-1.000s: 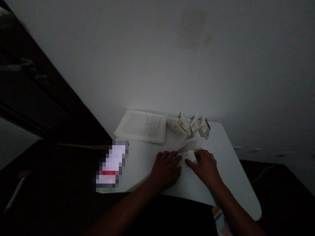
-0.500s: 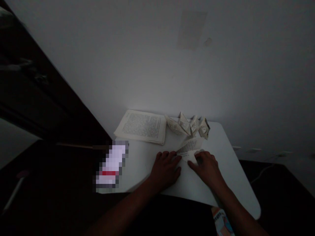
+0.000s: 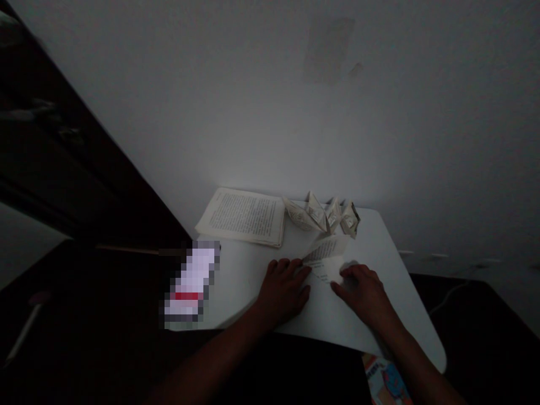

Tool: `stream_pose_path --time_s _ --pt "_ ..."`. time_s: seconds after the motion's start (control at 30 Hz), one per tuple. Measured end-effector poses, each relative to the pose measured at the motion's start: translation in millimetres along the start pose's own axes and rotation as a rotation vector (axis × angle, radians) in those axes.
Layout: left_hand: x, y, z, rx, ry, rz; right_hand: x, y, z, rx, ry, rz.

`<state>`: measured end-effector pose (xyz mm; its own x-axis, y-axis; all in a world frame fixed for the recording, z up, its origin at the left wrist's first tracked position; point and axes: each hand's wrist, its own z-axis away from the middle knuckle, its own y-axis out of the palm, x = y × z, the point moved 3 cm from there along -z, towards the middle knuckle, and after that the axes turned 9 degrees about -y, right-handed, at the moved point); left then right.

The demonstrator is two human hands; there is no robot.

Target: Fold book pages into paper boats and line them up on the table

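A folded printed page [image 3: 329, 260] lies on the white table [image 3: 236, 281] between my hands, with one flap raised at the back. My left hand [image 3: 284, 287] rests flat on the table, fingers stretched, their tips pressing the page's left edge. At the right lower corner, the thumb and forefinger of my right hand [image 3: 363, 289] hold the paper; the other fingers are curled. Just behind the page stands a row of several folded paper boats [image 3: 316, 212] made from printed sheets.
A stack of printed pages [image 3: 247, 216] lies at the back left. A phone [image 3: 192, 278], blurred out, is near the left edge. The wall [image 3: 261, 112] rises behind the table. Below the front edge, a colourful printed item [image 3: 386, 379] shows beside my right forearm.
My right hand has moved a little right and toward me, drawing the page's corner along. More of the page's printed lower part shows. My left hand has stayed in place.
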<state>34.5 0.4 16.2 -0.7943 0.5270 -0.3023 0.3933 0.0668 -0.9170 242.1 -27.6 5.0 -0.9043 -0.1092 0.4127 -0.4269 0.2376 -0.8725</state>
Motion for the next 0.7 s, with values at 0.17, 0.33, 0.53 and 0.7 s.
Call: stream_pose_path --time_s 0.17,0.33,0.53,0.7 --pt "1 -1.3 0 -0.007 0.013 -0.001 -6 -1 3 0.030 -0.024 -0.050" --pt "1 -0.7 0 -0.004 0.004 -0.003 -10 -4 4 0.052 -0.053 -0.109" --pt "1 0.6 0 0.016 -0.008 0.018 -14 -7 6 0.093 -0.083 -0.187" --pt "2 2.2 1 0.014 0.002 0.023 -17 -9 7 0.115 -0.090 -0.227"
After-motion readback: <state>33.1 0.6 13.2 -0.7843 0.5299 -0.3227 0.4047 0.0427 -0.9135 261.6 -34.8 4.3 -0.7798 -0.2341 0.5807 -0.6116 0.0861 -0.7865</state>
